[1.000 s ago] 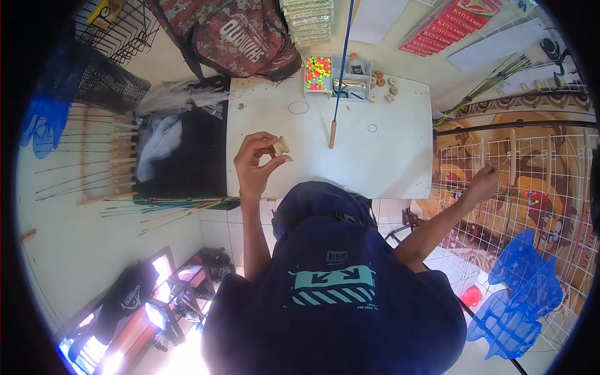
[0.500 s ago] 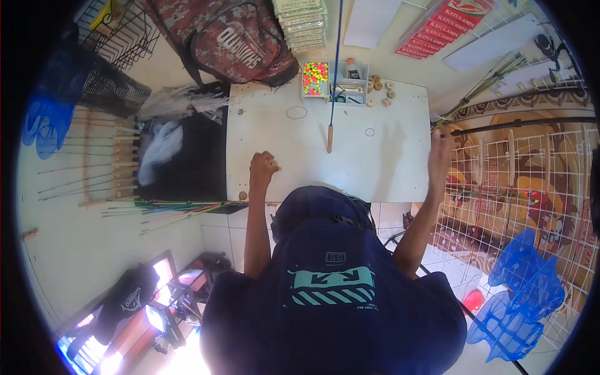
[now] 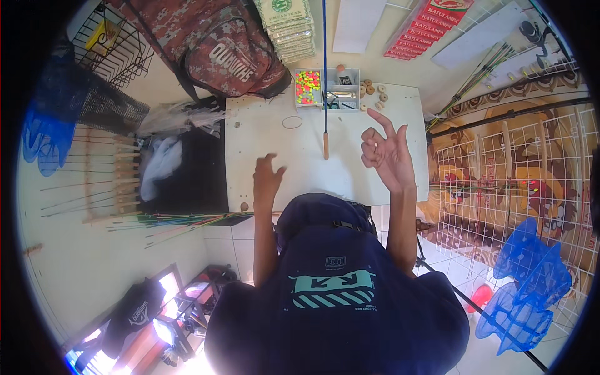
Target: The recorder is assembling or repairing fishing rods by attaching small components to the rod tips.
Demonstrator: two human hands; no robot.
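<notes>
1. Rack of thin rods, far left: laid in parallel rows with wooden handles aligned, apparently stored for easy picking.
2. Black cloth beside the table: a white bag lies on it, with clear wrappers heaped at its far edge.
3. Small wooden spool: sits on the near left corner of the white table, just beside and below the left hand; nothing grips it.
4. Left hand: hovers over the table's near edge, fingers spread and curled, holding nothing.
5. Compartment tray, far edge of table: left cell holds bright yellow, pink and green beads; the other cells hold small dark and metallic bits, too small to identify with certainty.
6. Blue rod with wooden handle: lies along the table's middle, handle end toward the person, shaft running over the tray and beyond.
7. Loose wooden rings: clustered just right of the tray.
8. Right hand: raised above the table, fingers splayed, empty.
9. Wire grid panel, far right: carries hung items.
</notes>
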